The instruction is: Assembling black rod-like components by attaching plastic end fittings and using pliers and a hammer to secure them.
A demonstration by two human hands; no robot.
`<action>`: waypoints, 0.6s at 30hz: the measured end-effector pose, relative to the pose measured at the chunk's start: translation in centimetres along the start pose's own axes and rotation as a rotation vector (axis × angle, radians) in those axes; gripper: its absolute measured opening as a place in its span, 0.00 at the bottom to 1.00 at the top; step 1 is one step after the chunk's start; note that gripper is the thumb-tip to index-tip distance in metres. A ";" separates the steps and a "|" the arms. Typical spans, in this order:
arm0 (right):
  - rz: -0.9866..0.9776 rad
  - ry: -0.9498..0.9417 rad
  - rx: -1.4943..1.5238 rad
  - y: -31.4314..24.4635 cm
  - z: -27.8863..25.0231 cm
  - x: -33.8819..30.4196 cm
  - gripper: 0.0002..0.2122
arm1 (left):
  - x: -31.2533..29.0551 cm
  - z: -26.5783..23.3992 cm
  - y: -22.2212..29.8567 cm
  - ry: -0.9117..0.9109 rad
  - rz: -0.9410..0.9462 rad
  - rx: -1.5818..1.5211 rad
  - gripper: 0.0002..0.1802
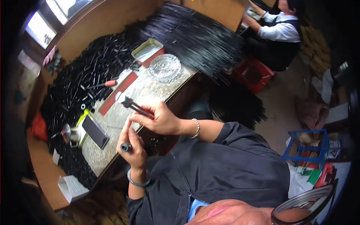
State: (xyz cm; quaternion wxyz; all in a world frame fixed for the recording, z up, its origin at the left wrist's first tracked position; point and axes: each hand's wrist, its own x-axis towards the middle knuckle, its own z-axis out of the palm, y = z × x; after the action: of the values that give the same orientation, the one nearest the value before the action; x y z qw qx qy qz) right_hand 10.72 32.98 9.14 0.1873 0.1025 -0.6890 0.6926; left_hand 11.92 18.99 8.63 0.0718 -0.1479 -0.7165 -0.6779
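My left hand (132, 149) is closed around a short black cylindrical piece (126, 147), whose round end points outward below the fingers. Just above it, my right hand (159, 118) grips a slim black-and-red hand tool (135, 107) with a pale, shiny head at its far end. The tool's exact kind is not clear. The fingertips of both hands nearly meet over the front edge of the speckled worktop (93, 157). A dark phone (95, 132) lies left of my hands, and a reddish-brown flat strip (127, 85) lies beyond the tool head.
Black small parts (86, 71) heap along the back and left. Long black rods (195, 37) are stacked far right. A clear glass dish (165, 67), a red-and-yellow tin (148, 53), a red-handled screwdriver (110, 83) and a metal cup (74, 135) stand around. A co-worker (279, 32) sits far right.
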 end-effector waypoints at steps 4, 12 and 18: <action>-0.037 0.029 -0.065 -1.0 -0.3 -0.3 0.07 | 0.1 0.6 -0.1 0.007 0.004 0.013 0.15; 0.048 -0.018 0.002 -1.0 -0.1 -0.3 0.06 | 0.2 0.1 -0.7 0.009 0.045 0.049 0.14; -0.380 -0.054 -0.046 -0.1 0.0 -0.7 0.07 | 1.0 0.0 0.4 0.025 0.197 0.146 0.14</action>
State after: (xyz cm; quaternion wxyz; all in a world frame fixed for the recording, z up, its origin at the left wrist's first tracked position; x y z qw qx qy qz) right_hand 11.42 32.85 8.96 0.2986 0.2451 -0.6774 0.6260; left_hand 11.08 19.07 9.33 0.1577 -0.2032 -0.7452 -0.6152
